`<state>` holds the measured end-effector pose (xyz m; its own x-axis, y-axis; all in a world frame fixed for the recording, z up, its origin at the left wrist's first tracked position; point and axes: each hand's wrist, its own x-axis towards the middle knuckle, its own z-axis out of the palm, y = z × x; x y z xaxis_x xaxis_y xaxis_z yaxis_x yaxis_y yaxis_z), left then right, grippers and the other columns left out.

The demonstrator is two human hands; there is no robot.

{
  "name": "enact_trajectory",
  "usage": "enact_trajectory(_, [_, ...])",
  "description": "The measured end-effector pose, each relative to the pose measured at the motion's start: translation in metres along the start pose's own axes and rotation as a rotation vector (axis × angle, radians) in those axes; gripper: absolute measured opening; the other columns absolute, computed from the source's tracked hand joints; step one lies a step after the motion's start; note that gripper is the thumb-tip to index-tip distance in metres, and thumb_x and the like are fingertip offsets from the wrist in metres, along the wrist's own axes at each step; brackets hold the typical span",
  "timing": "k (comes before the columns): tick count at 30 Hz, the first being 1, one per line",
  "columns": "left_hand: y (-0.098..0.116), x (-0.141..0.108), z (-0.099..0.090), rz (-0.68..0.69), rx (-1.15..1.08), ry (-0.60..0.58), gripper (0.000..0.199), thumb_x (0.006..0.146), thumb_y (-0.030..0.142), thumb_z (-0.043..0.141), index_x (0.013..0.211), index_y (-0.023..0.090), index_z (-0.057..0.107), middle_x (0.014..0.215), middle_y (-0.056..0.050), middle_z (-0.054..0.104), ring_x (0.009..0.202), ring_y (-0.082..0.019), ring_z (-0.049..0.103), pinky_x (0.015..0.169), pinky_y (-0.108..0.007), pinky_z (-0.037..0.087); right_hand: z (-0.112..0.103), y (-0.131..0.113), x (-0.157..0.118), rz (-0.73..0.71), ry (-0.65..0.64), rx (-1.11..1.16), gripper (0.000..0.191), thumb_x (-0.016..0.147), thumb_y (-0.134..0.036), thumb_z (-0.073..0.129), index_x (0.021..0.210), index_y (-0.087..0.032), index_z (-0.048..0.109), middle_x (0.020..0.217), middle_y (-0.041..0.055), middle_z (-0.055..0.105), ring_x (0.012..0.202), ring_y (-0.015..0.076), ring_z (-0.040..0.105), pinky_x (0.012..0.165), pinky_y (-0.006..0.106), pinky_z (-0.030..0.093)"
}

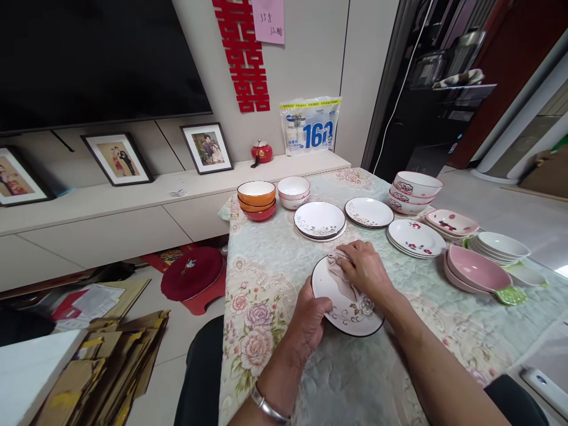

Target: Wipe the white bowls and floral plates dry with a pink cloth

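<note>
Left grip (312, 316) clamping left rim of plate (346, 319), right grip (366, 267) pressing soft cloth (338, 275) onto far side; I'm judging plate slippery, fragile, rim safest

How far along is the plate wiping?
Possibly done: the stacked plates and bowls beyond the hands sit neatly, though I can't confirm they were wiped. In hand: one flowered plate, steadied by the left hand while the right hand presses a cloth on it. Left: this plate, at least; beyond that, unclear.
</note>
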<state>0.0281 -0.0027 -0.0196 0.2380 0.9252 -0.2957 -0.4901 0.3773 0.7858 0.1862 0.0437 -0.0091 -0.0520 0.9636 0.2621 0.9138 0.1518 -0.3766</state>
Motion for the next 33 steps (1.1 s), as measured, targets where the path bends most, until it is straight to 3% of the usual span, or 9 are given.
enact_trajectory(5, [0.000, 0.000, 0.001, -0.019, -0.021, 0.039, 0.065, 0.042, 0.004, 0.050, 0.105, 0.013, 0.066, 0.083, -0.005, 0.072, 0.079, -0.022, 0.063, 0.064, -0.027, 0.046, -0.003, 0.001, -0.001, 0.045, -0.115, 0.004, 0.034, 0.092, -0.029, 0.049, 0.123, -0.019, 0.061, 0.103, 0.0109, 0.066, 0.095, 0.0228, 0.061, 0.080, 0.030, 0.041])
enact_trajectory(11, [-0.002, 0.000, 0.004, 0.027, -0.089, 0.143, 0.061, 0.045, 0.008, 0.055, 0.104, 0.014, 0.067, 0.075, -0.001, 0.070, 0.065, -0.017, 0.059, 0.061, -0.027, 0.044, -0.003, 0.000, -0.002, 0.154, -0.127, -0.187, 0.025, 0.094, -0.033, 0.047, 0.108, -0.018, 0.063, 0.090, 0.0114, 0.067, 0.081, 0.0230, 0.063, 0.066, 0.029, 0.037])
enact_trajectory(14, [-0.003, 0.001, 0.003, 0.033, -0.090, 0.129, 0.066, 0.044, 0.006, 0.053, 0.108, 0.015, 0.065, 0.080, -0.002, 0.071, 0.068, -0.018, 0.061, 0.064, -0.028, 0.046, -0.004, -0.003, -0.002, 0.142, -0.113, -0.213, 0.025, 0.094, -0.029, 0.047, 0.108, -0.017, 0.063, 0.092, 0.0127, 0.067, 0.085, 0.0247, 0.063, 0.068, 0.031, 0.039])
enact_trajectory(18, [-0.002, -0.001, 0.003, 0.006, -0.116, 0.043, 0.073, 0.044, 0.004, 0.052, 0.116, 0.017, 0.061, 0.085, -0.003, 0.072, 0.076, -0.021, 0.064, 0.069, -0.030, 0.047, -0.002, -0.006, -0.001, 0.020, -0.058, -0.104, 0.033, 0.094, -0.024, 0.044, 0.120, -0.013, 0.060, 0.105, 0.0155, 0.067, 0.101, 0.0279, 0.060, 0.081, 0.035, 0.044])
enact_trajectory(21, [-0.002, -0.004, 0.005, -0.034, -0.130, -0.008, 0.074, 0.044, 0.003, 0.052, 0.115, 0.018, 0.062, 0.081, -0.002, 0.070, 0.076, -0.021, 0.064, 0.068, -0.029, 0.046, 0.001, -0.013, -0.002, -0.149, -0.044, 0.063, 0.036, 0.094, -0.022, 0.043, 0.126, -0.014, 0.058, 0.121, 0.0152, 0.064, 0.112, 0.0259, 0.057, 0.094, 0.038, 0.044])
enact_trajectory(27, [-0.005, -0.003, 0.007, -0.070, -0.122, 0.000, 0.039, 0.040, -0.001, 0.054, 0.075, 0.015, 0.063, 0.071, -0.001, 0.065, 0.072, -0.018, 0.061, 0.066, -0.027, 0.043, -0.001, -0.036, -0.008, -0.526, -0.253, 0.259, 0.032, 0.094, -0.017, 0.043, 0.118, -0.023, 0.063, 0.120, 0.0057, 0.068, 0.114, 0.0205, 0.058, 0.108, 0.044, 0.032])
enact_trajectory(29, [-0.005, -0.002, 0.006, -0.065, -0.113, -0.009, 0.038, 0.041, -0.001, 0.054, 0.075, 0.014, 0.062, 0.070, -0.001, 0.065, 0.069, -0.017, 0.060, 0.065, -0.027, 0.043, -0.001, -0.035, -0.008, -0.510, -0.262, 0.257, 0.032, 0.094, -0.017, 0.044, 0.118, -0.025, 0.063, 0.121, 0.0049, 0.067, 0.116, 0.0204, 0.057, 0.109, 0.045, 0.029])
enact_trajectory(33, [-0.004, -0.002, 0.005, -0.075, -0.115, -0.038, 0.054, 0.043, 0.002, 0.051, 0.094, 0.016, 0.065, 0.073, -0.001, 0.067, 0.069, -0.018, 0.061, 0.063, -0.026, 0.042, 0.000, -0.014, -0.003, -0.260, -0.171, 0.142, 0.033, 0.093, -0.018, 0.047, 0.121, -0.021, 0.063, 0.122, 0.0090, 0.066, 0.116, 0.0231, 0.056, 0.101, 0.040, 0.038])
